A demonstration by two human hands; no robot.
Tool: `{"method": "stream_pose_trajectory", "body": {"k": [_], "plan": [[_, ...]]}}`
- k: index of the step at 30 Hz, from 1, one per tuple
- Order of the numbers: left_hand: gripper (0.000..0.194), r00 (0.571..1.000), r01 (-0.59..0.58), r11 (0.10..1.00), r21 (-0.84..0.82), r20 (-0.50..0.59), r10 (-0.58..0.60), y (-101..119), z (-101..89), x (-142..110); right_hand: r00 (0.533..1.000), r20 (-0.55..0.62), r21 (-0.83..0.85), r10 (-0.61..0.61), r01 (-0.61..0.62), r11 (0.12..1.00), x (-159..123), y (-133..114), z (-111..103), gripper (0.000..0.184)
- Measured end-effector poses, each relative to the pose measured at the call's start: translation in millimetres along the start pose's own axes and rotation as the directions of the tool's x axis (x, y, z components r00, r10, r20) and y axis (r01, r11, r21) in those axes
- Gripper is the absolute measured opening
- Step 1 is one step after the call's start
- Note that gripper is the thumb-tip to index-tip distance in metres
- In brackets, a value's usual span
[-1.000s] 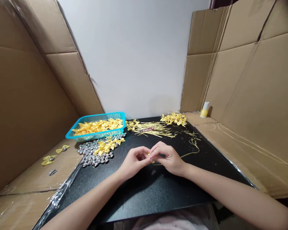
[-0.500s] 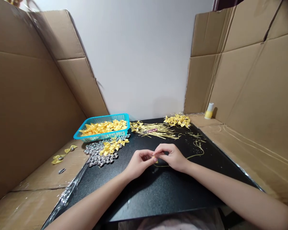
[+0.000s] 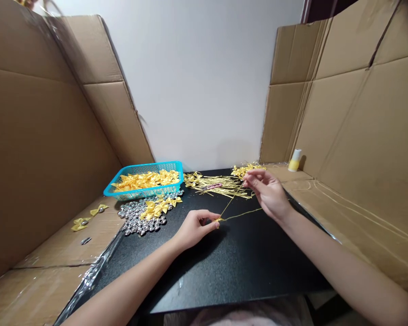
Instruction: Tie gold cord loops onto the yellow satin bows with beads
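Note:
My left hand (image 3: 196,229) is closed low over the middle of the black table, thumb and forefinger pinching a small yellow bow (image 3: 219,221) that is mostly hidden by the fingers. From the bow a yellow thread (image 3: 242,214) runs rightward in two strands. Farther right and higher, my right hand (image 3: 271,195) pinches the thread between thumb and fingertips and holds one strand taut. Left of my hands, silver beads (image 3: 136,220) lie in a spread pile with several yellow bows (image 3: 156,209) on top.
A turquoise basket (image 3: 181,170) full of yellow bows stands at the back left. Behind my hands lie gold ties (image 3: 221,192) with a pink-handled cutter (image 3: 213,186). Finished-looking bows (image 3: 240,170) sit at the back right, near a thread spool (image 3: 294,161). Cardboard walls (image 3: 353,136) flank the table.
My right hand has moved from beside my left hand up and to the right, drawing the thread out. My left hand has stayed nearly in place with the bow.

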State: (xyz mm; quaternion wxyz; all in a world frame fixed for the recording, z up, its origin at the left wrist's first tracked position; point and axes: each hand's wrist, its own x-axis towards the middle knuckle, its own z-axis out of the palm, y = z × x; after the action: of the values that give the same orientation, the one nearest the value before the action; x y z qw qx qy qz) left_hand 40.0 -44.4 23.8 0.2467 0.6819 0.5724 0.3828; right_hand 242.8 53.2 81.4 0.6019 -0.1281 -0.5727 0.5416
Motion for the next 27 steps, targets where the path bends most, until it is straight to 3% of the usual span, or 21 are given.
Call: {"method": "stream_pose_trajectory", "body": {"k": [4, 6, 9, 12, 14, 15, 18, 19, 27], "plan": [[0.029, 1.0, -0.025, 0.998, 0.052, -0.017, 0.026, -5.5, -1.7, 1.8, 0.993, 0.067, 0.083, -0.097, 0.091, 0.992, 27.7, -37.1, -5.2, 0.018], [0.03, 1.0, -0.014, 0.998, 0.059, -0.021, 0.015, -7.5, -2.0, 2.8, 0.985, 0.099, 0.045, -0.144, 0.14, 0.989, 46.8, -58.6, -6.8, 0.012], [0.03, 0.999, -0.003, 0.998, 0.056, -0.032, 0.004, -8.8, -2.1, 4.4, 0.988, 0.043, -0.057, -0.146, 0.148, 0.987, 75.7, -88.1, -6.0, 0.005], [0.033, 0.997, 0.021, 1.0, 0.004, -0.069, -0.021, -10.6, -2.3, 6.2, 0.995, -0.045, -0.149, -0.092, 0.084, 0.985, 94.6, -107.1, -0.5, 0.047], [0.036, 0.994, 0.048, 0.997, -0.056, -0.1, -0.053, -12.7, -3.1, 7.7, 0.995, -0.076, -0.164, -0.065, 0.051, 0.985, 100.9, -111.6, 3.7, 0.061], [0.037, 0.991, 0.058, 0.995, -0.084, -0.113, -0.067, -13.7, -4.1, 8.6, 0.994, -0.09, -0.159, -0.055, 0.04, 0.987, 103.3, -111.8, 5.5, 0.057], [0.04, 0.986, 0.075, 0.988, -0.133, -0.14, -0.094, -14.1, -10.8, 13.3, 0.991, -0.122, -0.137, -0.051, 0.034, 0.99, 113.4, -110.0, 8.9, 0.017], [0.041, 0.984, 0.078, 0.986, -0.148, -0.15, -0.101, -12.8, -14.6, 15.8, 0.991, -0.119, -0.139, -0.06, 0.044, 0.989, 118.5, -110.5, 9.9, 0.013], [0.053, 0.974, 0.072, 0.976, -0.205, -0.197, -0.114, 14.5, -60.4, 48.3, 0.994, -0.051, -0.199, -0.096, 0.084, 0.976, 162.0, -149.7, 32.2, 0.016]]}}
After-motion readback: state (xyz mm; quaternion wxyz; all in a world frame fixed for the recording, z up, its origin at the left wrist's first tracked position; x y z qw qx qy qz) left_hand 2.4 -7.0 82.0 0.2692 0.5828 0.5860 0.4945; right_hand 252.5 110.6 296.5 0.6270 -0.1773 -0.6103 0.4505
